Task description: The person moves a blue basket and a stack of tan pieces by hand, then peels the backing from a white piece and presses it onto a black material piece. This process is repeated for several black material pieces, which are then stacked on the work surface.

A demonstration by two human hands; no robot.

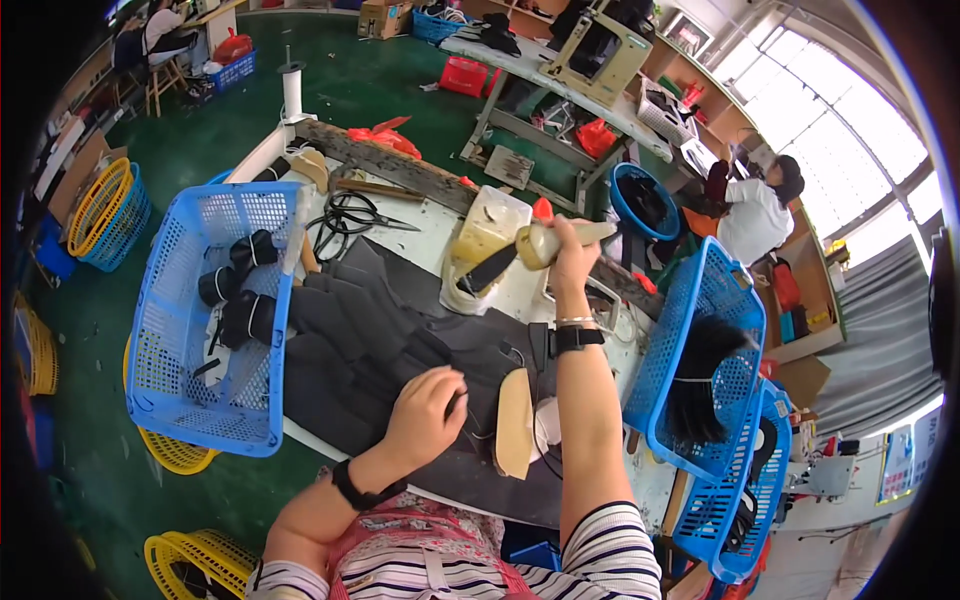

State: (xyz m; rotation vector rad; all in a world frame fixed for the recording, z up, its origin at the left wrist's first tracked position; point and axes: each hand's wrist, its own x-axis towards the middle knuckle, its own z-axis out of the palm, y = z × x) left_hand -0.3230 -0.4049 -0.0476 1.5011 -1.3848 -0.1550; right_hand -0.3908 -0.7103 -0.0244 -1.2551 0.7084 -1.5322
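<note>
My right hand [572,262] grips a brush [597,232] by its pale handle. The brush's dark end [488,270] is at the mouth of a cut-open plastic jug [492,215] with yellowish stains. My left hand [428,412] is curled over a spread of dark grey flat pieces [370,310]; a small dark patch shows at its fingertips, and I cannot make out what it is. Beside my right forearm lies a tan sole-shaped piece [514,425]. Black-handled scissors [348,218] rest behind the grey pieces.
At the left stands a blue basket [150,320] with several black rolls. To the right, another blue basket [655,400] holds a bundle of black strips [697,385]. A thread spool [291,92] stands at the table's far corner. A person in white [755,215] sits beyond.
</note>
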